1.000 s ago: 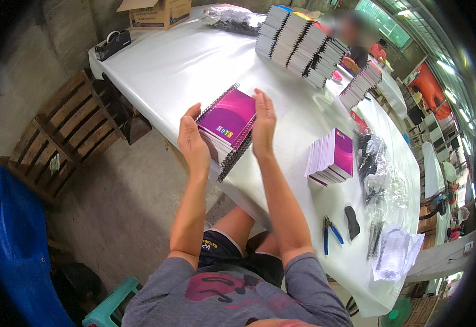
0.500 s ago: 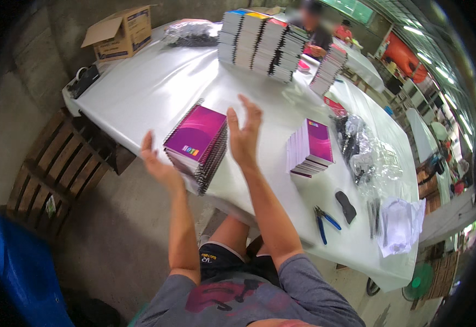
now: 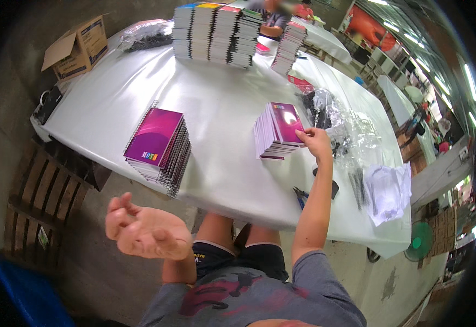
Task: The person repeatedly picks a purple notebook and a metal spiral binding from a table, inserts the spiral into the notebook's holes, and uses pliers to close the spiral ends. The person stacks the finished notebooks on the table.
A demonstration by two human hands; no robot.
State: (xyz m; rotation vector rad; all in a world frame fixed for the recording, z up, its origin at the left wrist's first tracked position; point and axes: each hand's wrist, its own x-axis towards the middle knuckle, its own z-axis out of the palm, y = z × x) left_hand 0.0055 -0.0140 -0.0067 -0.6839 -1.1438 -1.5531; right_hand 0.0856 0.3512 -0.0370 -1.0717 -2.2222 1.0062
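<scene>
My right hand [image 3: 317, 143] pinches the near right corner of the top purple-covered booklet [image 3: 286, 121]. That booklet sits on a short stack of purple booklets [image 3: 270, 146] whose white page edges show and on which I see no coil. My left hand [image 3: 148, 229] hovers off the table's near edge, palm up, fingers loosely bent and apart, holding nothing. Beyond it stands a stack of spiral-bound purple notebooks [image 3: 156, 136], black wire coils along its sides. Blue-handled pliers [image 3: 300, 197] and a dark flat object [image 3: 333, 188] lie by my right forearm, which partly hides them.
Tall stacks of coil-bound books [image 3: 211, 35] line the far side of the white-covered table [image 3: 216, 158]. To the right lie clear plastic bags [image 3: 352, 131], loose wire coils [image 3: 357, 189] and crumpled white paper [image 3: 388, 193]. An open cardboard box [image 3: 80, 49] stands far left. Someone sits across the table.
Both hands have left the spiral-bound stack. The right hand moved right and took hold of the top booklet's corner; the left drew back toward me. The view shifted right.
</scene>
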